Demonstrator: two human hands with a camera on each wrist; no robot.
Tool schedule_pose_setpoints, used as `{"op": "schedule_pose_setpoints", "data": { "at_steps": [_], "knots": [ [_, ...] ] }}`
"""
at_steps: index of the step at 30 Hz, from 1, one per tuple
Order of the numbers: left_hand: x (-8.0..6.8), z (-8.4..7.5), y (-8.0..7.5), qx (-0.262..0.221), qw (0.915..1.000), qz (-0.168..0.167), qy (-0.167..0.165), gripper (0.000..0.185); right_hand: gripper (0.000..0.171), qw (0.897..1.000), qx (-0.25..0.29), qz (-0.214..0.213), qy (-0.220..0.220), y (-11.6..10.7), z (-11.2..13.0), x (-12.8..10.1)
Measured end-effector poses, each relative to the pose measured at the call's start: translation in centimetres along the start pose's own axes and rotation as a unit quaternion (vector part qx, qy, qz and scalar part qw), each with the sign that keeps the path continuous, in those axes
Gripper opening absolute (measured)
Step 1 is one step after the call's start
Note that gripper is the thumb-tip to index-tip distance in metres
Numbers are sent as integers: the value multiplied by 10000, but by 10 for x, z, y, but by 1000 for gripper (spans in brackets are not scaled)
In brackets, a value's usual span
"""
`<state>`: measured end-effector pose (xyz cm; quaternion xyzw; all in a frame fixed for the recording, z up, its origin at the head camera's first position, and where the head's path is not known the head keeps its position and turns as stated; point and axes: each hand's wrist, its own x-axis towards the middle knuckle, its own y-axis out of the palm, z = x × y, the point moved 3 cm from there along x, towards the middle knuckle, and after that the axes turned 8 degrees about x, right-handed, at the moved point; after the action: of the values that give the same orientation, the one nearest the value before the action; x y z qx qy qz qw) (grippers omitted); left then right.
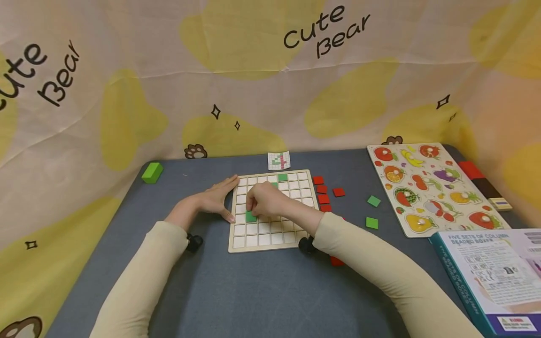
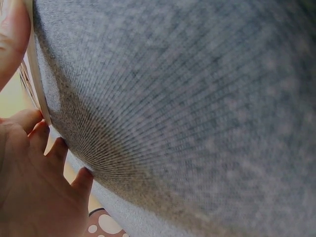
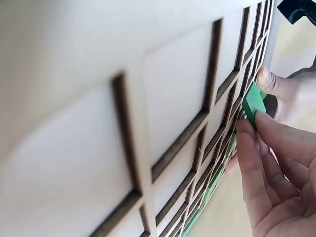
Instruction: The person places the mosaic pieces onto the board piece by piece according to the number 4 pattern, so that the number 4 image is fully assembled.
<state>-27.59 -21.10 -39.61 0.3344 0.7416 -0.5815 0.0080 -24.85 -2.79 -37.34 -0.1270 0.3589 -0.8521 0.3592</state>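
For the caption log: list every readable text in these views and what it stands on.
"Cute Bear": backdrop cloth, repeated at left, partly cut off.
"FIVE SETS OF COLUMN BEADED BOXES": box, last word blurry.
Box's small print and warning label: too small.
Pattern card: coloured squares only.

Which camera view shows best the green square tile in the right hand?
The right wrist view: the green square tile is close, pinched by the right hand against the wooden grid board. The head view shows it small; the left wrist view misses it.
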Motion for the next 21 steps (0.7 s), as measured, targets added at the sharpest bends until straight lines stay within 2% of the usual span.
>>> {"op": "schedule_pose_setpoints", "data": {
  "at_steps": [7,14,17,21],
  "knots": [
    [0,2,0,30,10000,-33,69,125,8,10000,-21,-31,1,3,1,-3],
    [-1,2,1,33,10000,-41,37,125,9,9993,-369,53,27,1,1,-3],
    [-1,2,1,49,10000,-38,33,125,12,9988,-452,188,46,-7,1,-5],
    [-1,1,0,50,10000,-53,24,126,16,9984,-474,301,26,-30,-6,-15]
  ]
}}
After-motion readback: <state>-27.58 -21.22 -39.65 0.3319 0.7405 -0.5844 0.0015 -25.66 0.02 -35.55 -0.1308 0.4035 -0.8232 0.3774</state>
